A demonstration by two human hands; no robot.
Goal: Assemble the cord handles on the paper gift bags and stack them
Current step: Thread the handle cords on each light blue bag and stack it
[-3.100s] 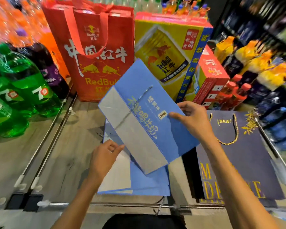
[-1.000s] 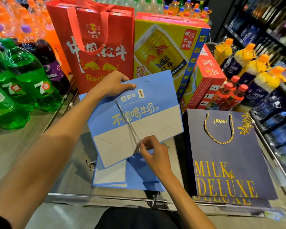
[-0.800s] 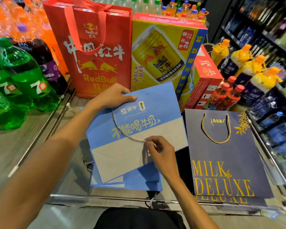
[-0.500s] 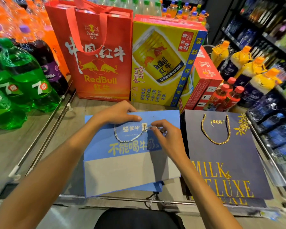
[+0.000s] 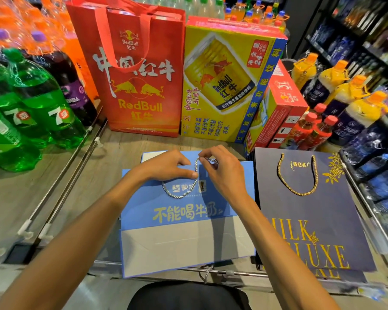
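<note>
Two hands: both are at the top edge of the blue bag (image 5: 184, 240).
Left hand (image 5: 166, 166): holds the bag's top edge, thumb pressed on the front.
Right hand (image 5: 224, 173): pinches one end of the cord (image 5: 179, 193) with its fingertips.
Cord: silver, lies in a loop on the bag's front.
Blue bag: lies flat on another bag (image 5: 151, 155), on the wood.
Right side: a dark bag (image 5: 311, 211) with a gold cord (image 5: 297, 193) lies just beside it.
Behind: a red bag (image 5: 139, 86) and a yellow box (image 5: 222, 86) stand up.

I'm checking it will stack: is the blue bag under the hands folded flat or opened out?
Folded flat. The blue bag lies flat, with its grey base panel folded over its front face.
</note>
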